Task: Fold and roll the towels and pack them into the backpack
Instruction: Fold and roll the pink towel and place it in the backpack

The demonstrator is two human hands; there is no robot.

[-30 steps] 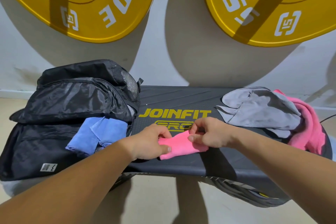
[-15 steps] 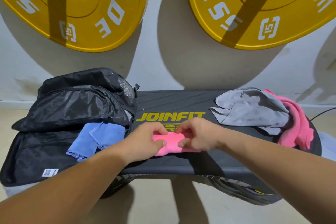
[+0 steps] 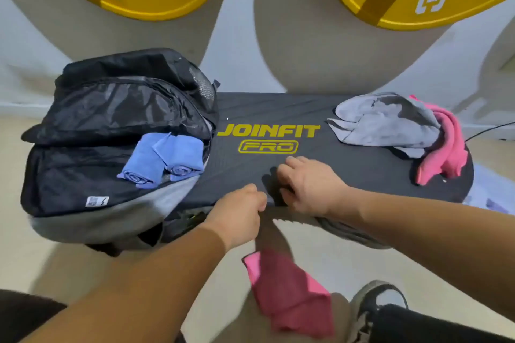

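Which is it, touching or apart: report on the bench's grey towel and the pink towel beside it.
Touching. The head view shows the grey towel overlapping the pink towel on the bench, no gap between them.

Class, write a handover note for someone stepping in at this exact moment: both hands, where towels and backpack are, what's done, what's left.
Left hand: curled at the bench's front edge; grip unclear.
Right hand: rests on the bench, nothing seen in its fingers.
Pink towel: off the bench, below its front edge, unrolled.
Done: two rolled blue towels lie in the open backpack.
Left: retrieve and roll it, then the grey towel and second pink towel heaped at the bench's right end.
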